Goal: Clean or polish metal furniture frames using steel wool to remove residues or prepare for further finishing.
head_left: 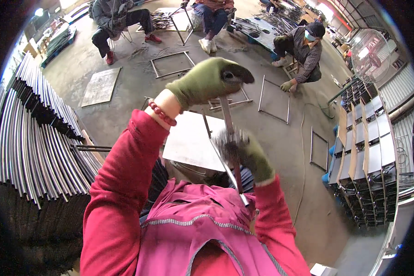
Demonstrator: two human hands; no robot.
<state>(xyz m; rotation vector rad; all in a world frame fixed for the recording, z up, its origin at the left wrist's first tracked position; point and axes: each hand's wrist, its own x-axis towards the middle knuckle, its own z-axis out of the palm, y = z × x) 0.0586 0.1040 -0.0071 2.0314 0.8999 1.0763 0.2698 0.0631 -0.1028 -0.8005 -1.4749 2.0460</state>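
My left hand [204,82], in a green glove with dark fingertips, is raised and closed round the upper end of a metal tube [226,110]; a round opening shows among its fingers. The tube slants down toward my lap. Lower on it, my right hand [253,155], gloved the same way, is closed round the tube. A grey patch by its fingers is smeared, so I cannot tell what it is. A second thin metal bar [215,148] runs beside the tube, ending in a bright tip near my apron. Under both hands lies a white board [184,142].
Bundled metal tubes [41,156] are stacked at the left. Metal frames [172,64] and a flat board [101,86] lie on the floor ahead. A person [308,46] crouches at the far right, near a fan [370,55]. Stacked panels [368,142] stand at the right.
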